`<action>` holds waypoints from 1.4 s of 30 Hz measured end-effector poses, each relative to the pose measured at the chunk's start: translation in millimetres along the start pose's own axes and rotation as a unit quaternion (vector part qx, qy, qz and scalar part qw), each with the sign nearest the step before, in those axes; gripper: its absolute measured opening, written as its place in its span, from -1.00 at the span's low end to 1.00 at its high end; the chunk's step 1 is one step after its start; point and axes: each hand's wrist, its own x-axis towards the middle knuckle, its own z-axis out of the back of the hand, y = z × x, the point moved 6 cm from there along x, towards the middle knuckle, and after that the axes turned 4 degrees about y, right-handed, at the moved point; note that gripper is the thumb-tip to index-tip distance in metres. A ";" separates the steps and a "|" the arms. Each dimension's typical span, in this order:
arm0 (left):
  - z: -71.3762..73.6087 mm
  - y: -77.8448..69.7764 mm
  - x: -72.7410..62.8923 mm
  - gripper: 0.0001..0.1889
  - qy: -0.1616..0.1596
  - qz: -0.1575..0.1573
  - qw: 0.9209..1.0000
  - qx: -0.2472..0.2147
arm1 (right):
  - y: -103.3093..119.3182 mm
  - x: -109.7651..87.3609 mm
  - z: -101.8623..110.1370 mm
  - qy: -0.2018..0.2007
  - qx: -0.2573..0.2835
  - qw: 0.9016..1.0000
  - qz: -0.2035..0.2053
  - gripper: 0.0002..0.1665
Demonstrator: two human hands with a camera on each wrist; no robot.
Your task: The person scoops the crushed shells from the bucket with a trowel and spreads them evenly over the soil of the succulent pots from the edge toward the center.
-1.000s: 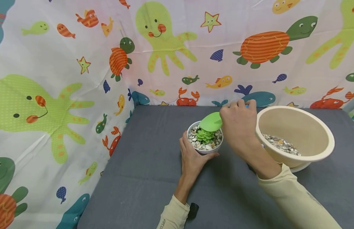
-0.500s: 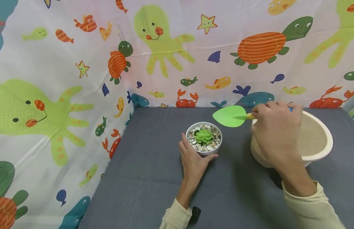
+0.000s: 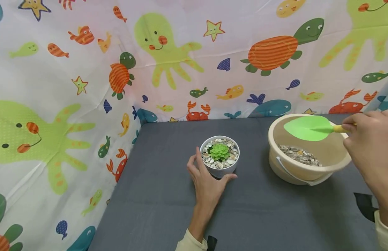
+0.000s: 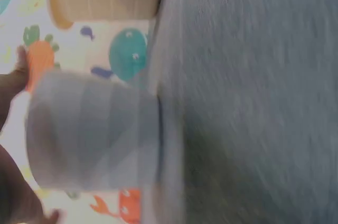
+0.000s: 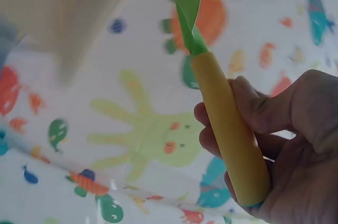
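A small white pot (image 3: 221, 172) stands on the grey cloth, holding a green succulent (image 3: 219, 151) ringed by pale pebbles and shell bits. Beside its left and near sides is my left hand (image 3: 207, 186), fingers and thumb spread. In the left wrist view, space shows between the thumb and the pot wall (image 4: 95, 134). My right hand (image 3: 374, 150) grips a toy trowel by its yellow handle (image 5: 229, 129). The light green trowel blade (image 3: 308, 128) overlaps the bucket's opening in the head view, with no pebbles visible on it.
A cream bucket (image 3: 283, 170) with a white bail handle stands right of the pot, pebbles and shell bits (image 3: 299, 156) at its bottom. A curtain (image 3: 178, 101) printed with sea animals hangs behind and to the left of the grey-covered table (image 3: 156, 195).
My right hand has carried the trowel right, from over the succulent to above the bucket. The fingers and thumb of my left hand have loosened from the pot, which stays upright.
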 end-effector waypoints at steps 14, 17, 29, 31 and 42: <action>-58.7 -118.3 7.7 0.15 0.169 -0.271 0.947 -0.044 | -6.2 -1.8 -59.3 0.098 -0.202 0.954 0.198 -0.69; -78.8 -125.2 4.7 0.08 0.228 -0.252 0.940 -0.035 | -3.6 -5.3 -74.3 0.122 -0.206 0.949 0.203 -0.71; -94.2 -142.7 2.7 -0.21 0.206 -0.259 0.944 0.009 | -11.9 7.7 -94.4 0.172 -0.138 0.967 0.126 -0.82; -94.0 -143.1 2.9 -0.23 0.205 -0.262 0.943 0.007 | -16.0 10.3 -100.5 0.196 -0.100 0.971 0.098 -0.80; -92.2 -140.3 5.7 -0.20 0.206 -0.257 0.944 0.001 | -24.0 5.5 -105.1 0.218 0.041 0.975 0.025 -0.54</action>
